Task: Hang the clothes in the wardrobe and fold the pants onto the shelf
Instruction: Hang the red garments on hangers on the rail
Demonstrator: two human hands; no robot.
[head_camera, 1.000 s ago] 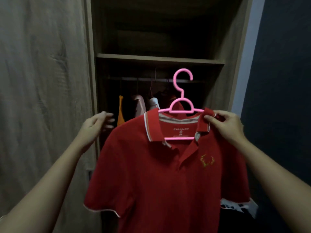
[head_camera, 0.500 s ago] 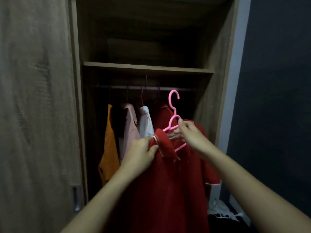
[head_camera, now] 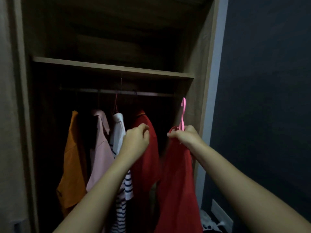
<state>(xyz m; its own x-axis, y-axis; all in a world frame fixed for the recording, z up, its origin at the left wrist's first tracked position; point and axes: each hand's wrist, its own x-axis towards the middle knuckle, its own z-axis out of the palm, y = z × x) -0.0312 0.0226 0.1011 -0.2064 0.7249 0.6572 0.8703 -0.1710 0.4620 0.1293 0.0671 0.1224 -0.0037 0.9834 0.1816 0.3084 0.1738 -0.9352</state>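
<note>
The hanging step is in hand. The right hand [head_camera: 183, 137] is clamped round the neck of a thin pink plastic hanger [head_camera: 183, 111] that carries a red cloth shirt [head_camera: 178, 182]. It holds the shirt edge-on at the right end of the open wooden wardrobe [head_camera: 198, 64], with the hook just below the dark metal rail [head_camera: 117, 91] and not yet on it. The left hand [head_camera: 136, 142], apart from the right, has curled fingers against the shoulder of another red garment [head_camera: 146, 165] on the rail. Whether it grips or only pushes the cloth I cannot tell. Next, the hook likely needs lifting over the rail into the gap on the right, then releasing. The wooden shelf [head_camera: 109, 67] above awaits the pants, which are not in view.
</note>
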